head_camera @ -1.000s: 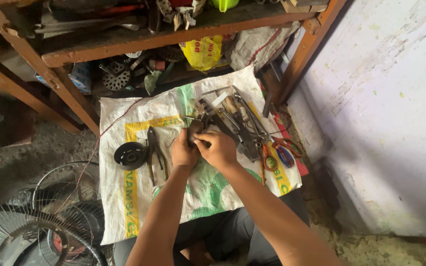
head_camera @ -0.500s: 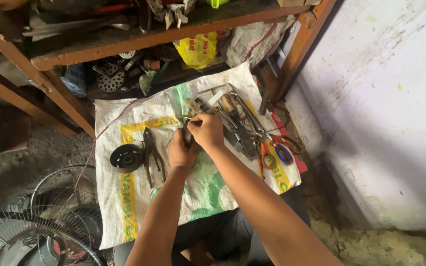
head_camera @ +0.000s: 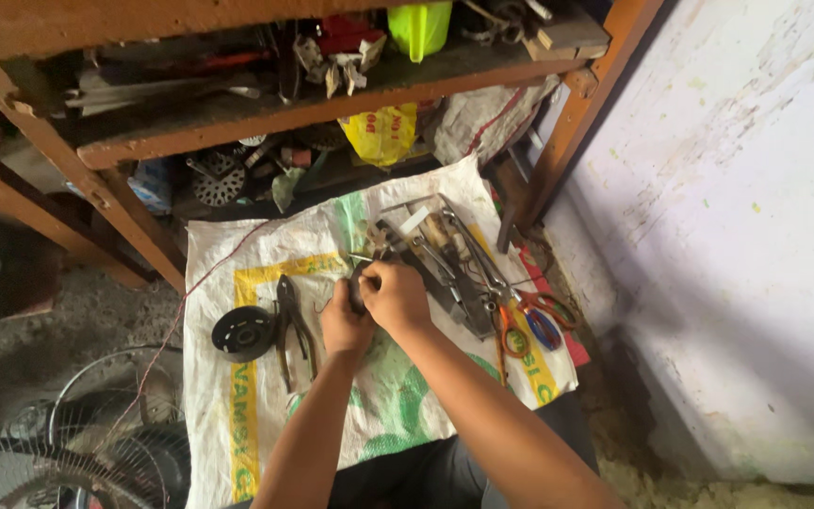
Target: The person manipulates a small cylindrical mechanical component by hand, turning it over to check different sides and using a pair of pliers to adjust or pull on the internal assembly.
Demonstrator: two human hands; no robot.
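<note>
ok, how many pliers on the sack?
2 clearly: black-handled pliers lying left of the left hand, beside the black round part; orange-handled pliers right of the right hand. The tool pile may hide more.

One black wheel (head_camera: 243, 333), one pliers (head_camera: 292, 325), one scissors (head_camera: 537, 316), perhaps six hand tools (head_camera: 445, 259).

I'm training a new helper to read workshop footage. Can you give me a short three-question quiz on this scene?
1. True or false: both hands meet over the white woven sack.
2. What lies nearest the black pliers? A) black round part B) scissors C) yellow bag
3. Which hand grips the small dark part?

Key:
1. True.
2. A, the black round part.
3. Both, the left hand and right hand, close around it.
</note>
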